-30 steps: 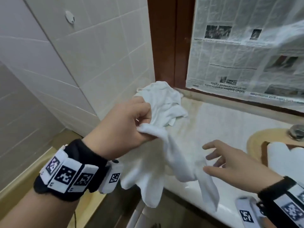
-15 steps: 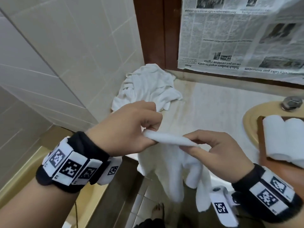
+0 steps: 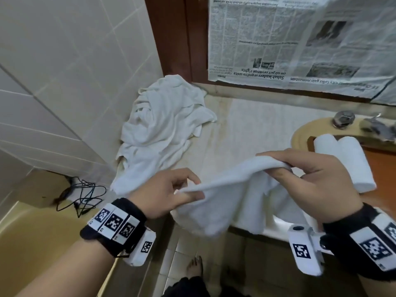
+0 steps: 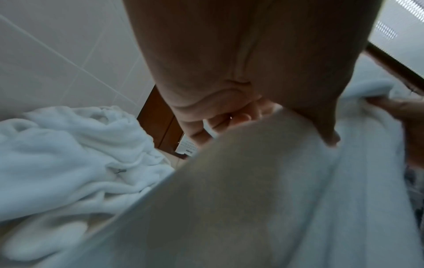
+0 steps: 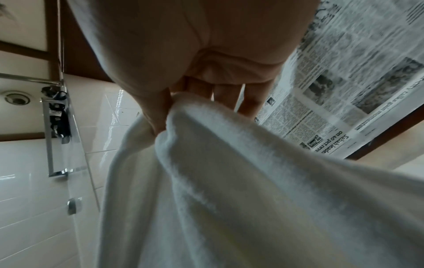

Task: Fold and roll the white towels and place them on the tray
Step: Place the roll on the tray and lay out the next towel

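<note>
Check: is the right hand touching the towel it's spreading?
Touching. The right wrist view shows the right hand pinching the held towel edge between thumb and fingers.

Black wristbands (image 3: pixel 120 219) with white square-coded tags, white camera boxes (image 3: pixel 305 249) beneath both wrists, bare foot (image 3: pixel 194 267).

Left hand (image 4: pixel 241 72) pinching white towel (image 4: pixel 252 199) edge, crumpled towel pile (image 4: pixel 69 154) left, tiled wall (image 4: pixel 57 54) behind
</note>
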`<state>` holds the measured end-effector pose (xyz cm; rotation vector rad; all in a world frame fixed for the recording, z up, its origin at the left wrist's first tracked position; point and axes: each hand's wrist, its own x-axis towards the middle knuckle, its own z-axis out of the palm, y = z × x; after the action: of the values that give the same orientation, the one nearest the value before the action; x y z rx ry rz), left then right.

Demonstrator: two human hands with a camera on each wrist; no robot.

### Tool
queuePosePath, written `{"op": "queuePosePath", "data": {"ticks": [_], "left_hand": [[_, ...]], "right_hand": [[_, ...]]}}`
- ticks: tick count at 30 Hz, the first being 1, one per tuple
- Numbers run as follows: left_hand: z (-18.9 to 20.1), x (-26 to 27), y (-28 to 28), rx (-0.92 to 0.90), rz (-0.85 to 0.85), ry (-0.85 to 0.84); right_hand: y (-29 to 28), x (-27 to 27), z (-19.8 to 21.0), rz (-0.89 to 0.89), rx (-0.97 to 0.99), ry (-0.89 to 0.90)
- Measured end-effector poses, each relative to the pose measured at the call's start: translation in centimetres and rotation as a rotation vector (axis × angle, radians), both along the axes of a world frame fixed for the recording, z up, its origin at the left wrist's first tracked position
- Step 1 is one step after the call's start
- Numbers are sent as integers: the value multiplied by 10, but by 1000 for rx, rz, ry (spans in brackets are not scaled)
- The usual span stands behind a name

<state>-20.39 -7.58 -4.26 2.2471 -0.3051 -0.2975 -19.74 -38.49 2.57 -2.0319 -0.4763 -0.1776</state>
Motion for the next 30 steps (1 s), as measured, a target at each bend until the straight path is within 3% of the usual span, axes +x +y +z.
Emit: {"op": "queuePosePath", "data": {"ticks": [4, 8, 11, 16, 20, 22, 26, 30], "left_hand": [[-40, -2, 10, 182, -77, -54], [-61, 1, 27, 26, 216, -55], [-52, 8, 30, -125, 395, -51], [6, 24, 18, -392, 607, -255], [69, 24, -17, -367, 382, -508], [96, 22, -37, -339, 225, -576], [122, 25, -58, -193, -22, -641], [127, 33, -55, -112, -67, -664]], "right_hand": [[-15, -2, 4, -92, 40, 37], [-26, -6, 2, -177, 93, 22], [-32, -12, -6, -176, 89, 111], [-31, -19, -24, -162, 74, 274], [-26, -22, -44, 18, -268, 530], [-13, -25, -43, 97, -308, 531], [17, -24, -18, 105, -93, 390], [33, -24, 2, 84, 83, 326]]}}
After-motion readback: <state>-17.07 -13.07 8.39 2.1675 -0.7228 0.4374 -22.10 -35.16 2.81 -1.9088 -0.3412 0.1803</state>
